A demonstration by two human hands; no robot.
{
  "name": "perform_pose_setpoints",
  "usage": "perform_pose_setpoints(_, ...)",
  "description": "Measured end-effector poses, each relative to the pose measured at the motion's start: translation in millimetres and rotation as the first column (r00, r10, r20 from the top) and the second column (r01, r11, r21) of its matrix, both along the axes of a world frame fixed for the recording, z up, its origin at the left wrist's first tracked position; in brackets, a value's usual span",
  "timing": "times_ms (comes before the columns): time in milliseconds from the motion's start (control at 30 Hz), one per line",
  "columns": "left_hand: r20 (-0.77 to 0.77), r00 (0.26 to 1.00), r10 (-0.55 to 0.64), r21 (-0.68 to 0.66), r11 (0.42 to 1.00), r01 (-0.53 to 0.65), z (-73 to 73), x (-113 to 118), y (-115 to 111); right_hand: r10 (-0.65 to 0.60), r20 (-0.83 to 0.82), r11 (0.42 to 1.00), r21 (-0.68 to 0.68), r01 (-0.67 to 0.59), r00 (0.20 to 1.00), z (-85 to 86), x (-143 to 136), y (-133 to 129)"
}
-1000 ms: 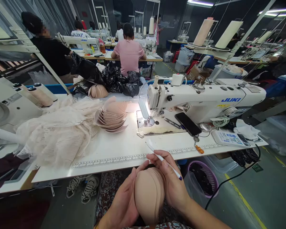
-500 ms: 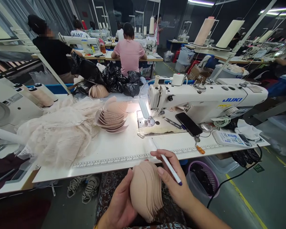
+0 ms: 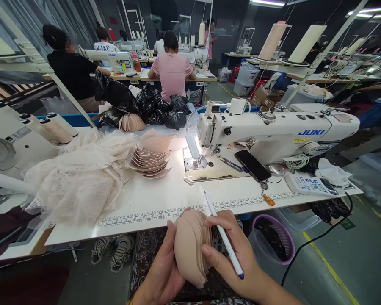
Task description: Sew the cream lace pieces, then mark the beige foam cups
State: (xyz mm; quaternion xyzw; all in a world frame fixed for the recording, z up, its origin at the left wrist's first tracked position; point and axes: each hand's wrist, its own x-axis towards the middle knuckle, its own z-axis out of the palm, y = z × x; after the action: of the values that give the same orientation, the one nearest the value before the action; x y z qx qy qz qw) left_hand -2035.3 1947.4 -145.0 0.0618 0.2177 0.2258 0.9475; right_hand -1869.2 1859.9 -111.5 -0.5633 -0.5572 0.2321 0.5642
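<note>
A stack of beige bra cups [image 3: 190,250] rests in my left hand [image 3: 165,267], whose fingers and thumb curl round its left side, above my lap. My right hand [image 3: 231,250] holds a white marker pen [image 3: 224,237] with a purple end, its thin tip pointing up toward the table. The right thumb and fingers also touch the right edges of the stack. Beyond my hands, a second pile of beige cups [image 3: 149,156] lies on the table [image 3: 178,195], left of the sewing machine's lit needle area [image 3: 197,163].
Sheer lace fabric [image 3: 79,178] is heaped on the table's left. A white sewing machine [image 3: 273,131] stands at the right, with tweezers [image 3: 231,164] and a phone [image 3: 252,165] beside it. A purple basket [image 3: 290,250] sits on the floor. Co-workers sit further back.
My right hand and the pen have moved slightly lower, with the fingers closer against the cups' edges. The cup stack has tipped a little and sits slightly higher.
</note>
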Motion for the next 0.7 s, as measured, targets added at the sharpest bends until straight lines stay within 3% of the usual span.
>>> perform_pose_setpoints(167,-0.140,0.979,0.148,0.073,0.988,-0.139,11.2,7,-2,-0.010,0.151,0.999,0.046,0.003,0.988,1.4,-4,4)
perform_pose_setpoints(433,-0.213,0.958,0.192,0.081,0.981,-0.179,12.5,12,-5,-0.111,0.257,0.992,0.088,0.092,0.960,-3.1,-4,7)
perform_pose_setpoints(700,-0.224,0.959,0.172,0.100,0.983,-0.153,9.1,13,-4,0.019,0.074,0.992,-0.122,-0.010,0.997,0.3,-2,10)
